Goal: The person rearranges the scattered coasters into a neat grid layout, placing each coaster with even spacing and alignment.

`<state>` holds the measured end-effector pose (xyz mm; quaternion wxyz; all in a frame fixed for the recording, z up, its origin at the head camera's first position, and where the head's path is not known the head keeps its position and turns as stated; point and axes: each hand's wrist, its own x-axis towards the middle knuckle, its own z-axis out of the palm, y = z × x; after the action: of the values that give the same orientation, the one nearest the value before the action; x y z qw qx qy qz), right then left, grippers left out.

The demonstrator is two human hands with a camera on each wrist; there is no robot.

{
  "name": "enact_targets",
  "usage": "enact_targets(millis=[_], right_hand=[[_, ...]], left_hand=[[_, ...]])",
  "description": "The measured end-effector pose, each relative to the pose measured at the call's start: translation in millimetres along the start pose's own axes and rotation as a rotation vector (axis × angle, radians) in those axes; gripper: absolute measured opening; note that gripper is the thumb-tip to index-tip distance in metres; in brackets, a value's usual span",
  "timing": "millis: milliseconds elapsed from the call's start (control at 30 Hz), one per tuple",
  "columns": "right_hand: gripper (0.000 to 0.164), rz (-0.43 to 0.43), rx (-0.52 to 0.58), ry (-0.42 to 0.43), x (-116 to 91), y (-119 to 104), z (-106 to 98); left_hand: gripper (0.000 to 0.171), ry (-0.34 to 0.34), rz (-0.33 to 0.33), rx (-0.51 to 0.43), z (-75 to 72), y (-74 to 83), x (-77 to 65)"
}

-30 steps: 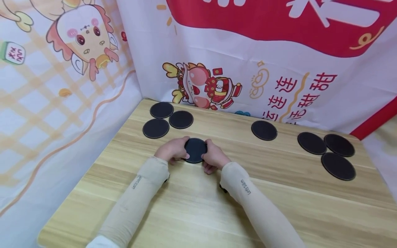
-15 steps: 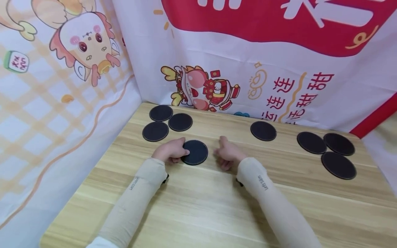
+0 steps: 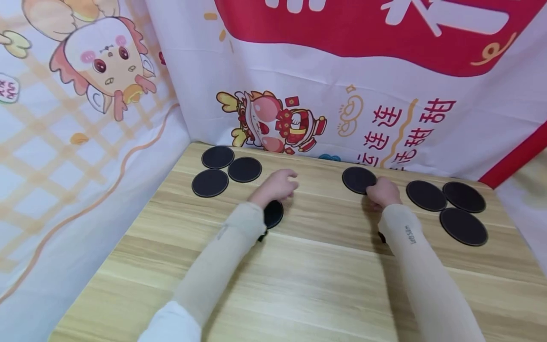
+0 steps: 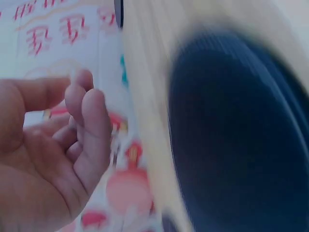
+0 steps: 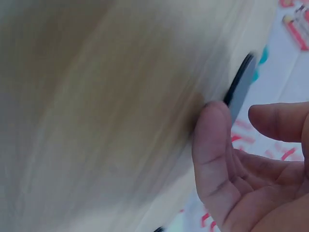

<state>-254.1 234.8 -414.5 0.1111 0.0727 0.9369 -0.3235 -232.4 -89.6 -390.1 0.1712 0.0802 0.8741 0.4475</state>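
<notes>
My left hand [image 3: 278,185] is raised off the table, holding nothing, its fingers loosely bent. Beneath its wrist lies a round black coaster [image 3: 274,214], partly hidden by the sleeve; it looms large and blurred in the left wrist view. Toward the back, my right hand [image 3: 384,192] is at the right edge of another black coaster [image 3: 358,180] with thin stitching round its rim. In the right wrist view, a fingertip meets that coaster's edge [image 5: 240,87], while the thumb [image 5: 277,121] stands apart from it.
Three black coasters [image 3: 210,183] sit grouped at the back left of the wooden table [image 3: 307,280]. Another three [image 3: 463,226] are clustered at the right. Printed cloth [image 3: 273,71] hangs along the back and left edges.
Both hands have let go of the middle coaster. My right hand has swept right to the back coaster; my left has risen and moved forward and right over the middle one.
</notes>
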Motion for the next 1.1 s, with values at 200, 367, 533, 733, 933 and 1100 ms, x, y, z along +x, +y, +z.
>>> enact_targets(millis=[200,367,533,733,933,1100], right_hand=[[0.064,0.058,0.118,-0.064,15.5,16.2,-10.4],[0.067,0.082,0.211,-0.15,21.7,18.6,-13.0],[0.06,0.112,0.355,-0.217,23.6,22.0,-18.1],[0.056,0.121,0.461,-0.214,24.6,24.7,-21.2],[0.045,0.125,0.599,-0.151,25.0,30.4,-15.7],[0.04,0.087,0.678,-0.086,22.4,31.1,-7.8]], left_hand=[[0.057,-0.026,0.026,-0.195,60.7,34.4,53.6],[0.062,0.063,0.013,-0.145,99.1,52.2,77.4],[0.063,0.133,-0.016,-0.206,118.5,67.7,85.8],[0.06,0.197,-0.044,-0.252,123.3,70.9,95.6],[0.055,0.224,-0.144,-0.423,121.5,67.2,96.9],[0.053,0.254,-0.158,-0.505,124.7,64.1,96.6]])
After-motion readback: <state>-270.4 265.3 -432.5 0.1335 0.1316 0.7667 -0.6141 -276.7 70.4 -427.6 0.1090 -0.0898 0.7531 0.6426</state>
